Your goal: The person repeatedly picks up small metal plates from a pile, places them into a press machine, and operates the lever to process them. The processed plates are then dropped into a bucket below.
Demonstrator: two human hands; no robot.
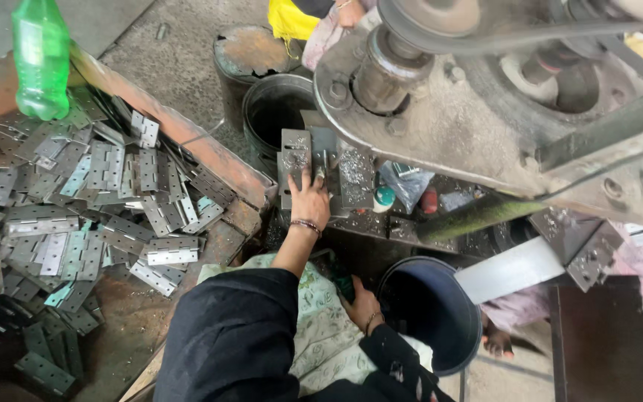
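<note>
The left hand [309, 199] reaches forward onto the press bed [356, 179], its fingers spread flat over a metal plate [295, 159] that lies just under the fingertips, at the front of the die; it presses on the plate rather than gripping it. Metal chips glitter on the bed to the right of the hand. The right hand [361, 305] rests low near the lap, against a dark green thing whose shape I cannot make out; whether it grasps that thing or merely touches it, I cannot tell. Just right of this hand stands a dark blue bucket [448, 350], and beyond the press bed sit two black tubs [258, 112]. Well to the left of both hands, a heap of hinges [76, 216] covers the rusty tabletop [217, 160], with a green bottle [40, 59] standing at its far edge. A large belt pulley [392, 67] hangs above the plate.
</note>
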